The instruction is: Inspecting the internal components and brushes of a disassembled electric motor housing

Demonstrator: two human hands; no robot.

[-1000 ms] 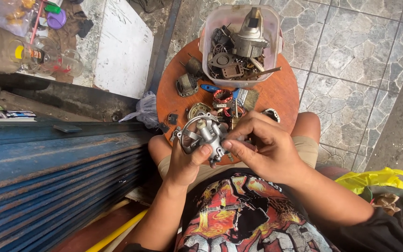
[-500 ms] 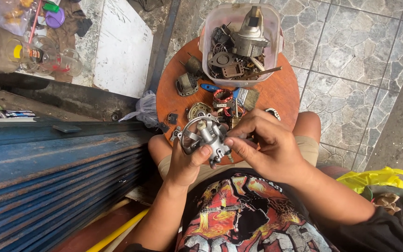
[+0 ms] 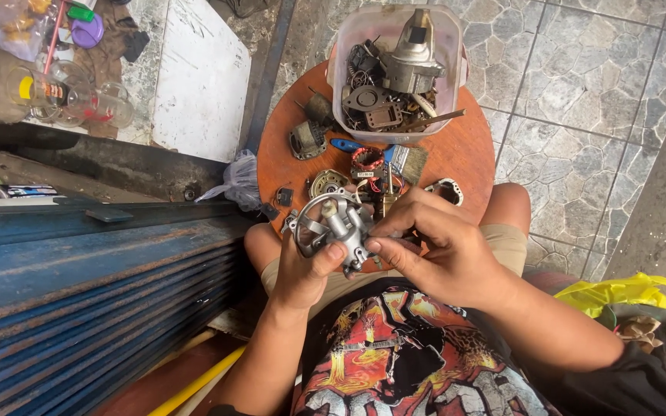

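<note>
I hold a small silver metal engine part (image 3: 337,223) with a ring-shaped opening above my lap, at the near edge of a round orange-brown table (image 3: 468,150). My left hand (image 3: 306,270) grips it from below, thumb pressed on its side. My right hand (image 3: 433,246) pinches its right side with thumb and fingertips. What lies between those fingertips is hidden.
On the table stand a clear plastic tub (image 3: 398,73) full of metal parts, a copper-wound coil (image 3: 366,160), a paintbrush (image 3: 395,158) and several loose parts. A blue corrugated shutter (image 3: 79,277) lies at left, a yellow bag (image 3: 626,293) at right, tiled floor (image 3: 580,115) beyond.
The metal part has turned slightly in my hands and my right fingers have shifted on its side. The table's things have not moved.
</note>
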